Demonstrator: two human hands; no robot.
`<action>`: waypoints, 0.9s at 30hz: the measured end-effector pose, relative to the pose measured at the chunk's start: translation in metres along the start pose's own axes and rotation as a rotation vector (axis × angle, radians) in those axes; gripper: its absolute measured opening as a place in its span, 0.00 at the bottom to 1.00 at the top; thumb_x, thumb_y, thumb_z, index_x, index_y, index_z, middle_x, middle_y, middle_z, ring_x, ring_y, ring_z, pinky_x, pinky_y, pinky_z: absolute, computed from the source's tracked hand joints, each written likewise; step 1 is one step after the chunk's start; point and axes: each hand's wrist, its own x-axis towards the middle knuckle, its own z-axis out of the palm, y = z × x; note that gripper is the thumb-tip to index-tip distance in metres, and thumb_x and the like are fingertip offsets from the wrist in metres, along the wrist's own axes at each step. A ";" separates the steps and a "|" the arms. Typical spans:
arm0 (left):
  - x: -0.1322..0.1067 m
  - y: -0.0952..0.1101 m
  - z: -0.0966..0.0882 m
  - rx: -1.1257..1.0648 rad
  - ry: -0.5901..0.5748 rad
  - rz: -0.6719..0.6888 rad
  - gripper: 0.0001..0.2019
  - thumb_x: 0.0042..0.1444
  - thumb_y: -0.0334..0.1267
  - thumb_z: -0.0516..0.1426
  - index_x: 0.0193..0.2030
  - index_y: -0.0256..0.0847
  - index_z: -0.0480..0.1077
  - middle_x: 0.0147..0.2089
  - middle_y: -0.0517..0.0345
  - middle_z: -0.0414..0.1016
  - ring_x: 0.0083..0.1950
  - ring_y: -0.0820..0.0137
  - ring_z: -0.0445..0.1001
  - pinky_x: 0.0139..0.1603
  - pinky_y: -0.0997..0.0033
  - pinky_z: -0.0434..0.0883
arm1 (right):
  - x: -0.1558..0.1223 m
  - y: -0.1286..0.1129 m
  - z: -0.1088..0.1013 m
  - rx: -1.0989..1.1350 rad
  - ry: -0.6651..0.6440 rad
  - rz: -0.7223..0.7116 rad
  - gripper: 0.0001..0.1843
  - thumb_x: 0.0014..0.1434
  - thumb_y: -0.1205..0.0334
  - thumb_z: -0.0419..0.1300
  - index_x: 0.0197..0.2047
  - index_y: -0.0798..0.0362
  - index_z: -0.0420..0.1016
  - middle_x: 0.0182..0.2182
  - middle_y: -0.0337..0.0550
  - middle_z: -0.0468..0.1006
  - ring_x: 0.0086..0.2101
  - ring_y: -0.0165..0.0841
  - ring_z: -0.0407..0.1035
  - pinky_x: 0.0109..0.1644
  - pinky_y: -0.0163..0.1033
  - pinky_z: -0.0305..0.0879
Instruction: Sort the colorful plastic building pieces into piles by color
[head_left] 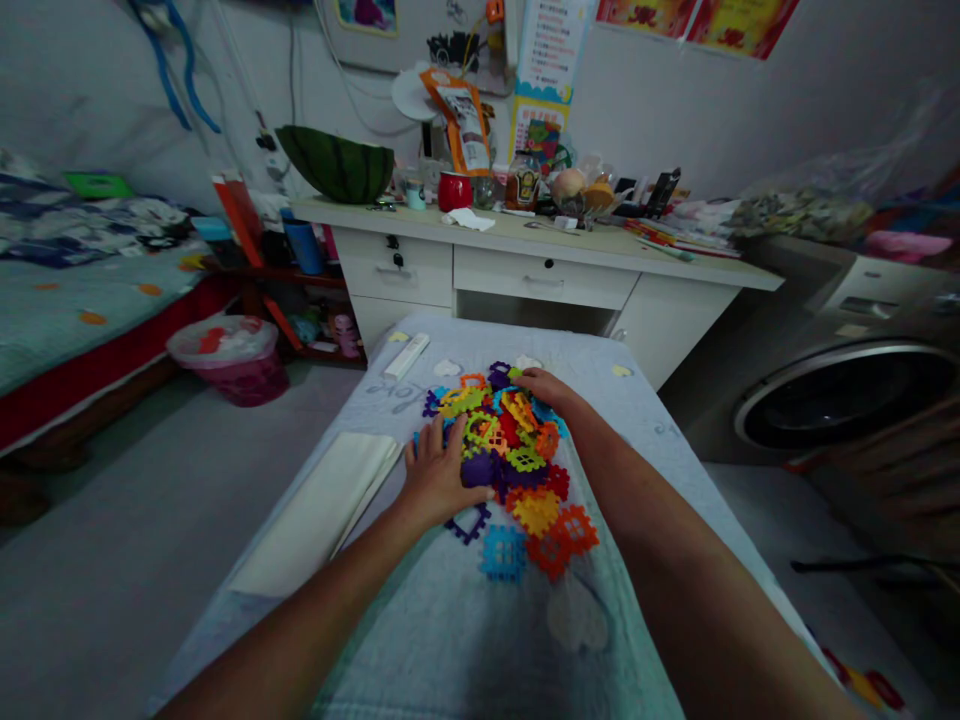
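A heap of colourful plastic interlocking blocks (525, 459) with notched edges lies on a cloth-covered surface. My left hand (439, 470) rests on the heap's left side, its fingers spread and the thumb stretched out over a purple block (477, 470). At the far right edge of the heap is my right hand (546, 388), its visible fingers reaching left by a small green block; its other fingers are partly hidden. A light blue block (503, 553) and orange-red blocks (551, 550) lie flat at the near edge.
Left of the heap are a folded white cloth (319, 515) and a white stick-like box (407, 356). Beyond stands a white desk (405, 268) bearing a watermelon half (337, 165) and jars. A washing machine (840, 350) is at right, a pink bin (236, 370) at left.
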 end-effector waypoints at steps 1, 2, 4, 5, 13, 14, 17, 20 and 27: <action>0.002 0.001 0.001 0.003 0.007 0.008 0.56 0.39 0.57 0.66 0.72 0.44 0.44 0.73 0.33 0.43 0.73 0.41 0.45 0.66 0.37 0.47 | -0.004 -0.003 0.002 -0.021 -0.040 0.043 0.14 0.43 0.53 0.70 0.29 0.51 0.74 0.24 0.38 0.76 0.29 0.33 0.69 0.35 0.37 0.64; 0.005 0.003 0.003 -0.004 0.014 0.021 0.55 0.40 0.55 0.66 0.72 0.43 0.44 0.73 0.33 0.44 0.73 0.42 0.45 0.66 0.38 0.47 | -0.008 -0.007 0.004 -0.032 -0.083 0.084 0.14 0.43 0.53 0.70 0.30 0.51 0.75 0.24 0.37 0.76 0.29 0.32 0.69 0.34 0.36 0.64; 0.011 0.005 0.007 -0.044 0.033 0.059 0.55 0.40 0.53 0.66 0.71 0.42 0.44 0.72 0.33 0.46 0.73 0.45 0.46 0.67 0.41 0.48 | -0.018 -0.014 0.005 0.002 -0.165 0.139 0.15 0.44 0.53 0.69 0.34 0.50 0.76 0.27 0.36 0.78 0.28 0.32 0.70 0.33 0.35 0.65; 0.014 0.006 0.009 -0.075 0.050 0.080 0.55 0.39 0.52 0.67 0.71 0.42 0.44 0.72 0.34 0.47 0.73 0.46 0.47 0.67 0.42 0.49 | -0.024 -0.018 0.004 0.045 -0.201 0.147 0.16 0.44 0.52 0.69 0.35 0.51 0.77 0.28 0.37 0.79 0.29 0.32 0.71 0.33 0.35 0.66; 0.041 0.023 0.014 -0.388 0.186 0.229 0.50 0.45 0.43 0.66 0.71 0.40 0.44 0.69 0.40 0.57 0.69 0.54 0.58 0.66 0.53 0.60 | -0.065 -0.054 -0.003 0.358 -0.260 -0.030 0.16 0.46 0.58 0.66 0.40 0.50 0.75 0.34 0.35 0.79 0.34 0.31 0.72 0.40 0.35 0.67; 0.044 0.025 0.012 -0.383 0.194 0.214 0.48 0.46 0.44 0.66 0.70 0.41 0.46 0.68 0.41 0.60 0.68 0.54 0.60 0.65 0.52 0.61 | -0.069 -0.059 -0.004 0.344 -0.239 -0.087 0.15 0.46 0.59 0.66 0.39 0.50 0.75 0.34 0.35 0.79 0.34 0.30 0.71 0.41 0.35 0.66; 0.049 0.026 0.004 -0.297 0.196 0.177 0.38 0.48 0.49 0.64 0.64 0.42 0.58 0.61 0.45 0.68 0.63 0.52 0.65 0.63 0.48 0.61 | -0.082 -0.072 -0.008 0.289 -0.212 -0.220 0.11 0.46 0.60 0.64 0.35 0.52 0.76 0.32 0.35 0.77 0.34 0.30 0.70 0.44 0.36 0.65; 0.051 0.021 -0.006 -0.214 0.180 0.177 0.36 0.47 0.53 0.64 0.61 0.42 0.64 0.63 0.45 0.66 0.65 0.50 0.62 0.64 0.47 0.60 | -0.098 -0.073 -0.012 0.175 -0.202 -0.250 0.09 0.48 0.58 0.62 0.34 0.52 0.75 0.30 0.35 0.76 0.33 0.31 0.68 0.44 0.38 0.65; 0.047 -0.003 -0.023 -0.240 0.134 0.089 0.25 0.56 0.53 0.56 0.54 0.38 0.69 0.52 0.46 0.74 0.55 0.54 0.71 0.57 0.53 0.66 | -0.143 -0.043 -0.036 -0.231 -0.043 -0.409 0.10 0.57 0.58 0.56 0.40 0.50 0.76 0.41 0.43 0.78 0.44 0.38 0.70 0.55 0.45 0.63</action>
